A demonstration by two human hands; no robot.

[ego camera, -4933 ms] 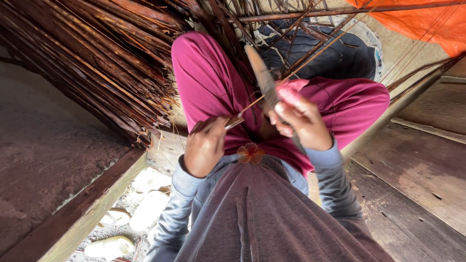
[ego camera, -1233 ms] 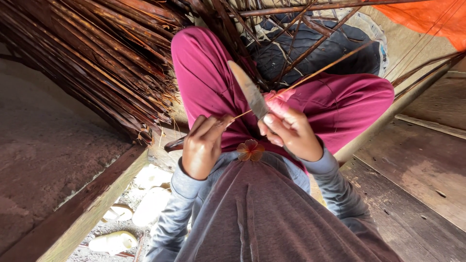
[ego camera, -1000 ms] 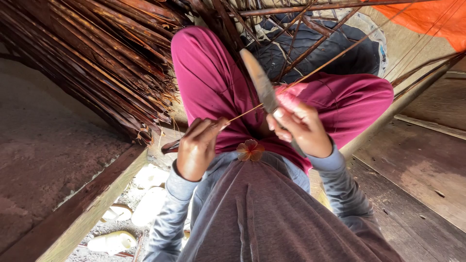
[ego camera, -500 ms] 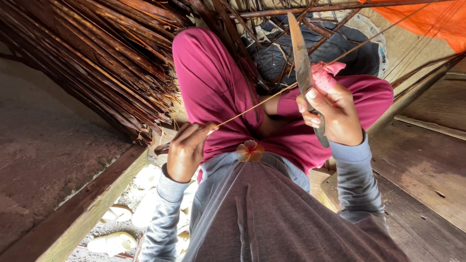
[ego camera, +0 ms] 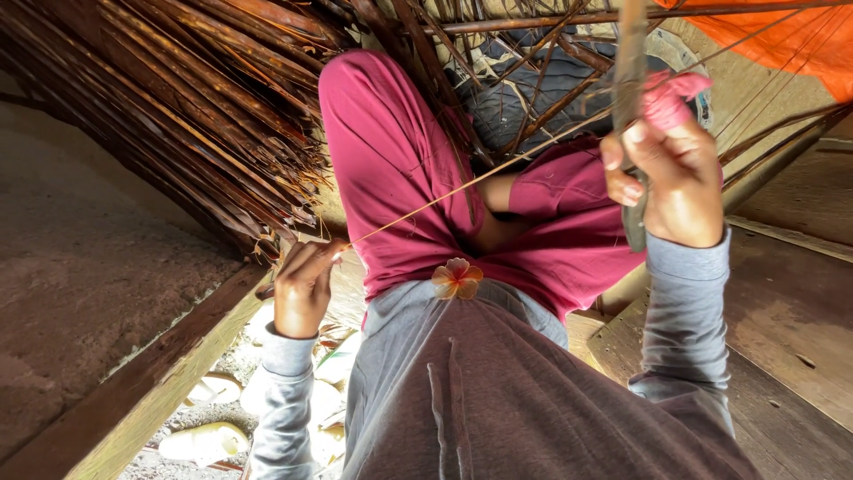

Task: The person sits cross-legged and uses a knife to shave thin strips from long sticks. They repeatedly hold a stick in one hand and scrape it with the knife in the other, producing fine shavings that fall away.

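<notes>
My left hand (ego camera: 304, 289) pinches one end of a thin leaf rib (ego camera: 462, 185), stretched taut across my lap. My right hand (ego camera: 673, 178), raised, clenches a knife (ego camera: 631, 80) against it.

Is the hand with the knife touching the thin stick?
Cannot tell. In the head view, the right hand grips the knife, and the thin stick passes behind the blurred blade.

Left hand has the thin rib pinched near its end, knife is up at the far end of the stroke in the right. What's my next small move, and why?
Probably bring the knife back down toward the left hand for another scraping pass. The right hand holds the blade raised, far along the thin rib, which runs taut from the left fingers; whether the rib is fully clean is too fine to tell.
</notes>
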